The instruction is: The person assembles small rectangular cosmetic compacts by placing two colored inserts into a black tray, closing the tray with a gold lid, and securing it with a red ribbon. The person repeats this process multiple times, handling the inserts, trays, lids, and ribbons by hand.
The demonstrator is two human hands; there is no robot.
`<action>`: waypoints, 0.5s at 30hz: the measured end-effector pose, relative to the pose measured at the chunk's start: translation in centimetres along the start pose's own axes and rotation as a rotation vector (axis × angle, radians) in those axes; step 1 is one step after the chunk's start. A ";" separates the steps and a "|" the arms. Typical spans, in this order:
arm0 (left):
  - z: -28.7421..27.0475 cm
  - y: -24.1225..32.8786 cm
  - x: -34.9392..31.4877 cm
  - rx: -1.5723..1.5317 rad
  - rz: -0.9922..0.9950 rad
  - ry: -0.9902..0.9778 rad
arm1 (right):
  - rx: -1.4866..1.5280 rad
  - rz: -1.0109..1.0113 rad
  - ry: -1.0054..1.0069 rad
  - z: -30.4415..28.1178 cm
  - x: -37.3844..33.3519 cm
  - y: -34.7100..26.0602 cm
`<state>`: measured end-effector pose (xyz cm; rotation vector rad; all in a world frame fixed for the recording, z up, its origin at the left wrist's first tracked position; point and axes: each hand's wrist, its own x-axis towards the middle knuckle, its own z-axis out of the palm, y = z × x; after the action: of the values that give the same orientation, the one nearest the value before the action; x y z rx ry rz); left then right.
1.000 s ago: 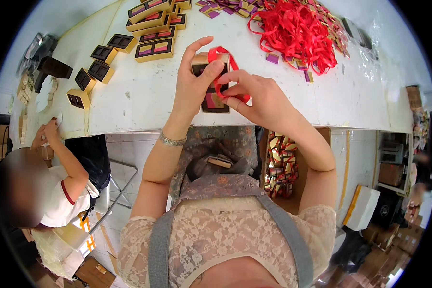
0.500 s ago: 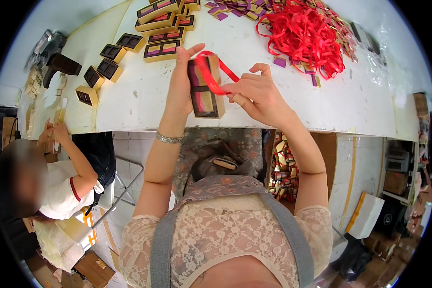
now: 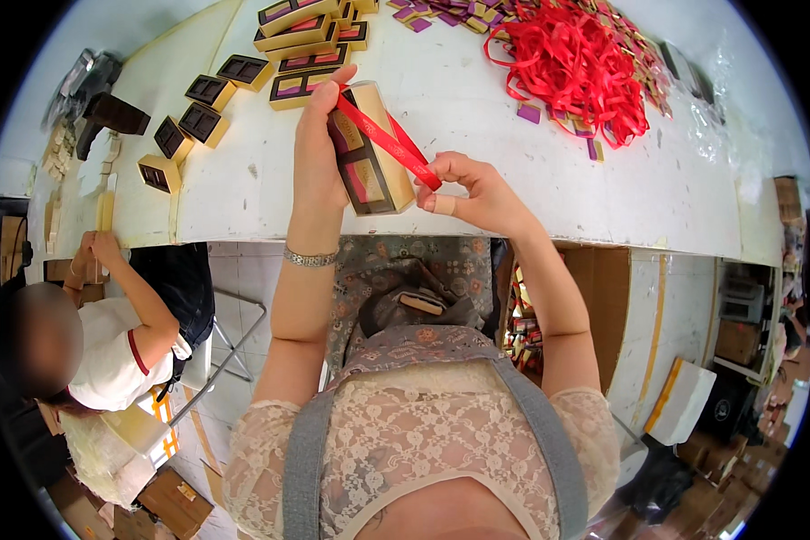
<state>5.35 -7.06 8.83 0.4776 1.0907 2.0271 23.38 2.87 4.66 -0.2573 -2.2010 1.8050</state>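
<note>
My left hand (image 3: pixel 321 135) is closed round the left side of a gold box (image 3: pixel 367 171). Two windows show purple, pink and gold pieces in the box's dark front, and it stands tilted near the table's front edge. A loop of red ribbon (image 3: pixel 382 135) runs slantwise across the upper part of the box. At the box's right side, my right hand (image 3: pixel 472 191) pinches the ribbon's other end between thumb and fingers and pulls it taut. Around one right finger is a tan band (image 3: pixel 443 205).
Filled gold boxes (image 3: pixel 301 40) are stacked at the back left, near several dark-trayed ones (image 3: pixel 209 124). A tangled heap of red ribbons (image 3: pixel 576 76) lies on small wrapped pieces (image 3: pixel 528 113) at the back right. A person (image 3: pixel 121 333) works at the left.
The box has turned and tilted in my left hand. My right hand has drawn the ribbon down, so the loose loop is now straight and taut across the box.
</note>
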 end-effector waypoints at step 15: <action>-1.4 1.2 -1.0 0.183 0.217 -0.228 | 0.521 -0.051 0.008 2.7 0.7 0.7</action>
<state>4.54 -8.96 9.05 0.9333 1.1267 2.0030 21.82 0.72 3.52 -0.0937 -1.6322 2.2524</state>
